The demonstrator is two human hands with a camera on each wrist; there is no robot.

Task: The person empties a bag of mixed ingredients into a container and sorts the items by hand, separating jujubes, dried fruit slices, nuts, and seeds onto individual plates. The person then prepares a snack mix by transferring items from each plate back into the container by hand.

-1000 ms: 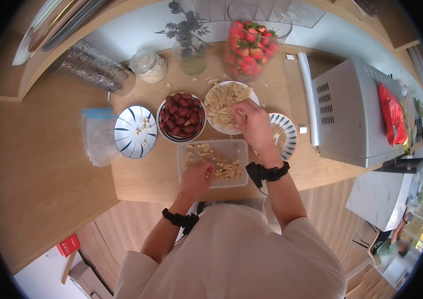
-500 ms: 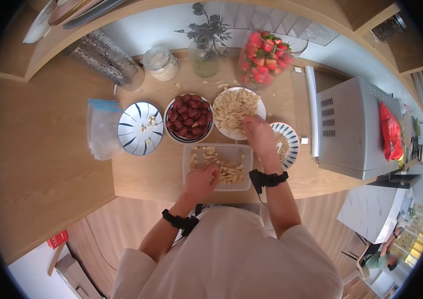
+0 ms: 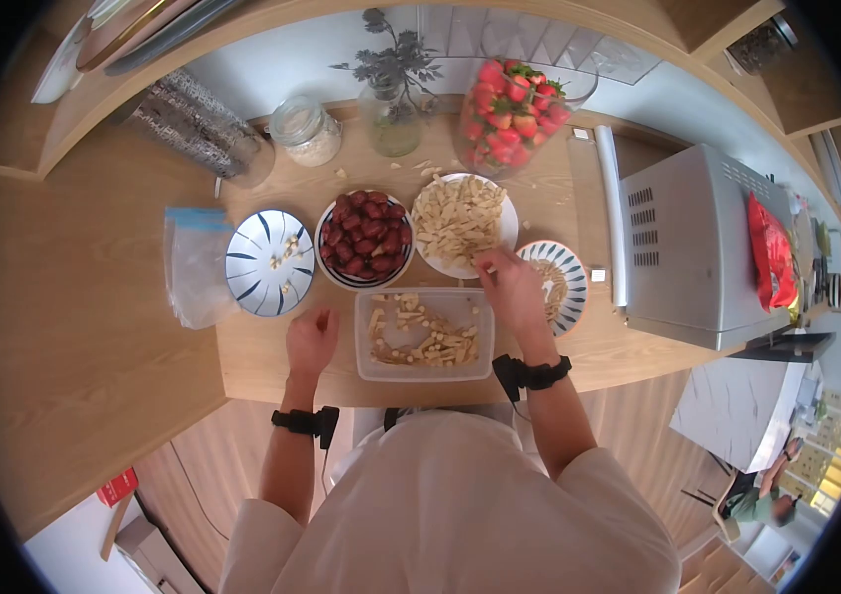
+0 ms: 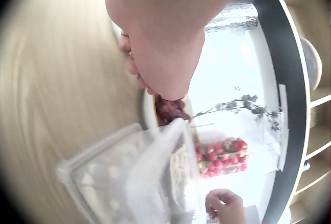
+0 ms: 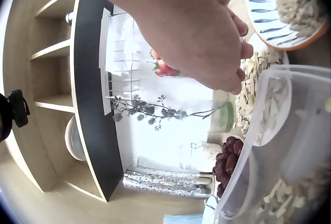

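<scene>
My left hand [image 3: 312, 342] is above the table left of the clear plastic container [image 3: 424, 370], fingers curled; no held thing shows. Pale cut pieces [image 3: 440, 348], some small and round, some long and flat, lie in the container. At the near right edge of a white plate [image 3: 510, 230] of pale dried slices [image 3: 458, 213], my right hand [image 3: 515, 294] has its fingers curled inward. In the left wrist view, the right hand's [image 4: 227, 207] thumb and forefinger form a loop; whether they pinch a slice I cannot tell. A blue-striped plate [image 3: 252, 272] with a few pale pieces stands left.
A bowl of red dates [image 3: 366, 238] stands behind the container. Right of the right hand, a striped plate [image 3: 571, 287] holds thin pale bits. Behind are a strawberry container [image 3: 510, 114], a vase [image 3: 391, 127] and a jar [image 3: 307, 131]. Plastic bags [image 3: 193, 272] lie left; a grey appliance [image 3: 688, 238] stands right.
My left hand has left the plastic container and moved left to the bare table beside it. My right hand has drawn back from over the dried slices to the plate's near edge.
</scene>
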